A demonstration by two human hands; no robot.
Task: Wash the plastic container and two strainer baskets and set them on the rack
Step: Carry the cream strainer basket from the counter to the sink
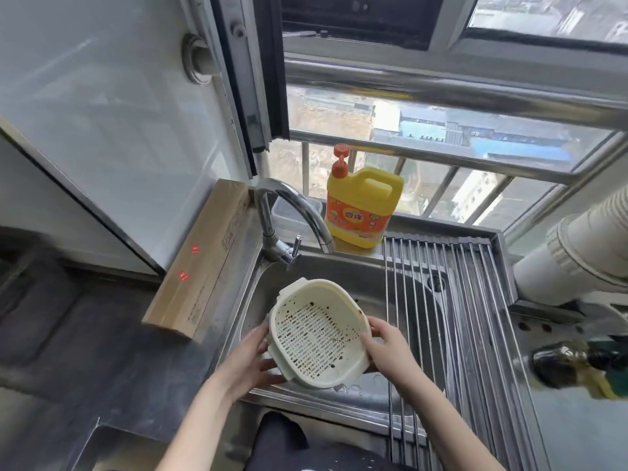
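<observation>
A cream plastic strainer basket, speckled with dark bits, is tilted toward me over the steel sink. It appears nested in other cream pieces whose rims show behind and below it. My left hand grips its left side and my right hand grips its right rim. The roll-up metal rack covers the sink's right half and is bare. No water runs from the faucet.
A yellow detergent jug with an orange pump stands on the sill behind the sink. A clear plastic box sits behind the faucet. A long cardboard box leans at the left. White ducting and a dark bottle lie at the right.
</observation>
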